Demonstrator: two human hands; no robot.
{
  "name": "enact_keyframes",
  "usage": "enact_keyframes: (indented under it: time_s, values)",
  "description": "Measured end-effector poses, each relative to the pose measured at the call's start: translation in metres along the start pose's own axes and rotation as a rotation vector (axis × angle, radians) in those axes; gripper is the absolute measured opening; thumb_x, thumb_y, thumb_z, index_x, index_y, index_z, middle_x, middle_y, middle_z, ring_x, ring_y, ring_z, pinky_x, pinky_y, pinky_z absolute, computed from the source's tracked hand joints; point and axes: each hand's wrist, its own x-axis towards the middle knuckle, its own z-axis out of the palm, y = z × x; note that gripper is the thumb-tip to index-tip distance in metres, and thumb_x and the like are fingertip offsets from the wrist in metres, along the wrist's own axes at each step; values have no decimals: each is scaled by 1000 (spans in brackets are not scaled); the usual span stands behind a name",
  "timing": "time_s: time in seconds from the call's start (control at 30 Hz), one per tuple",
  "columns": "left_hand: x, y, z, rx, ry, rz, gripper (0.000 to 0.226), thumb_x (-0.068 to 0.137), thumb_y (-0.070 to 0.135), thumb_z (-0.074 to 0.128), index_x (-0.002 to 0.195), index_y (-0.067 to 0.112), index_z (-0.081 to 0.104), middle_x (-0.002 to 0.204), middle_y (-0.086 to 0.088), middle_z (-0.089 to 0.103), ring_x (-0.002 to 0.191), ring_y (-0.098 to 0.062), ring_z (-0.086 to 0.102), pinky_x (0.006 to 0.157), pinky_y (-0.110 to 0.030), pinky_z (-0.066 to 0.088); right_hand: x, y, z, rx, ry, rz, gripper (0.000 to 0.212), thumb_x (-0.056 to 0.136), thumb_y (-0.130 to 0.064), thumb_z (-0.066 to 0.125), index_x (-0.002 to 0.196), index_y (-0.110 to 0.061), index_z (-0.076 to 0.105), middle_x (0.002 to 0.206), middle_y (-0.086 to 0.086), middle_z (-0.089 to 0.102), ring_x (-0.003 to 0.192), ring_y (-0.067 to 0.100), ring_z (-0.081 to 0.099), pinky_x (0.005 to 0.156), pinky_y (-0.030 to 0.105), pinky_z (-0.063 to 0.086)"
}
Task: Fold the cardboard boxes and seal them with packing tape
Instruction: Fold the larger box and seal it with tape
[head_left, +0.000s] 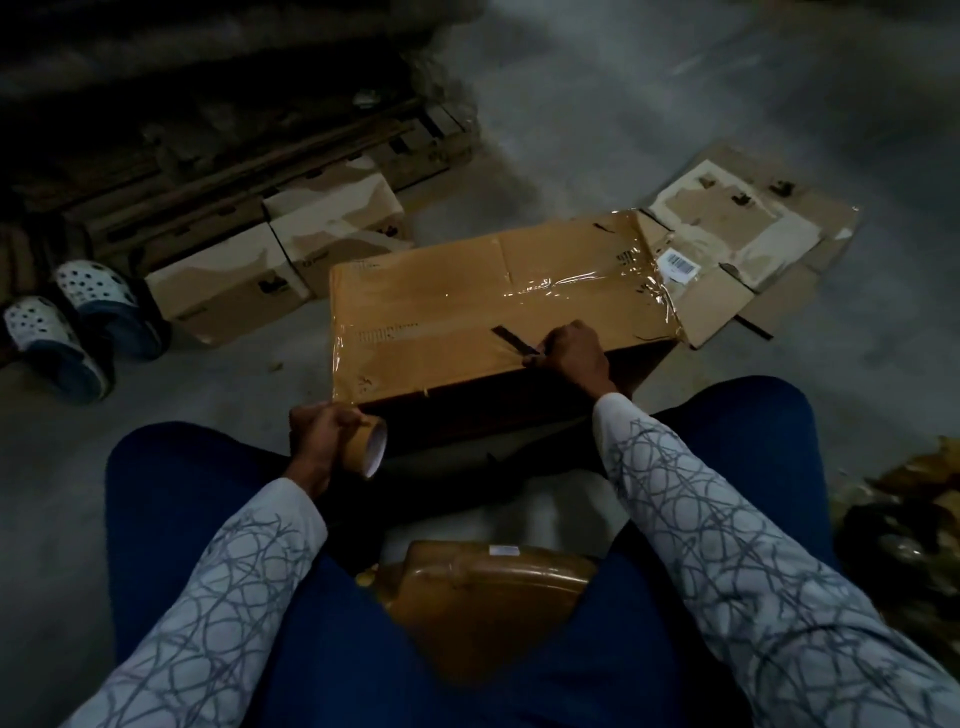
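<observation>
Left hand (317, 441) gripping roll (373, 448) at near-left corner of box (467, 291); right hand (571, 353) resting curled on its long near edge, grasp unclear.

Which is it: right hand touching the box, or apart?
Touching. Head view shows the right hand resting on the box top by its near edge.
</observation>
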Motion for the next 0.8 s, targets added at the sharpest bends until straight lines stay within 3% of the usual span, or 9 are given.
enact_keyframes:
  time_s: [0.07,0.2,0.33,0.4,0.47,0.53,0.63,0.73,0.8]
  values:
    - [8,-1,-5,27,32,27,7,68,8,70,69,14,66,70,-3,61,70,-23,58,63,-29,44,-6,1,-4,8,5,-37,34,82,-38,78,103,-11,73,106,16,68,101,30,63,71,26,40]
    - [12,2,-5,19,11,53,5,64,11,65,62,15,63,68,-4,59,69,-23,57,66,-31,44,-13,7,-17,210,195,-83,27,85,-16,72,108,-9,61,101,11,73,90,28,68,68,23,39]
    - [16,1,1,17,-45,9,10,65,8,69,69,15,65,73,-5,61,70,-24,57,63,-31,44,-16,28,-36,367,356,78,25,87,-7,67,112,-8,67,92,2,70,83,19,66,60,9,44]
    - [22,-3,3,38,-79,-11,15,63,9,72,77,15,67,79,-8,64,76,-26,60,68,-34,46,-15,45,-40,361,557,195,19,91,-9,58,106,-3,67,99,14,69,91,31,65,70,26,45]
    - [22,-4,5,58,-83,-8,19,70,6,70,88,12,69,86,-11,67,77,-26,61,68,-34,47,-13,67,-37,313,665,267,27,93,-14,49,107,7,61,106,28,61,98,41,57,77,39,41]
    - [20,-6,7,52,-81,-9,16,75,5,67,91,10,69,87,-11,66,74,-25,59,62,-30,46,-13,81,-32,370,619,310,33,95,-17,41,107,10,55,109,31,56,103,43,53,81,43,39]
    - [21,-9,11,81,-71,-16,6,78,6,66,77,11,69,83,-10,64,71,-22,56,60,-28,42,-13,85,-27,446,561,339,24,100,-13,40,112,5,51,117,27,53,110,38,50,88,41,39]
    - [22,-10,15,166,-71,32,9,86,9,64,91,8,72,89,-9,65,74,-19,56,60,-27,40,-7,80,-29,545,536,405,25,100,-19,40,111,-1,54,125,20,50,118,34,48,97,42,40]
    - [19,-7,15,217,-88,90,7,90,8,63,90,8,70,88,-7,64,72,-15,54,60,-25,41,-4,77,-35,609,449,404,32,100,-26,43,120,-5,57,139,14,37,126,27,42,106,35,35]
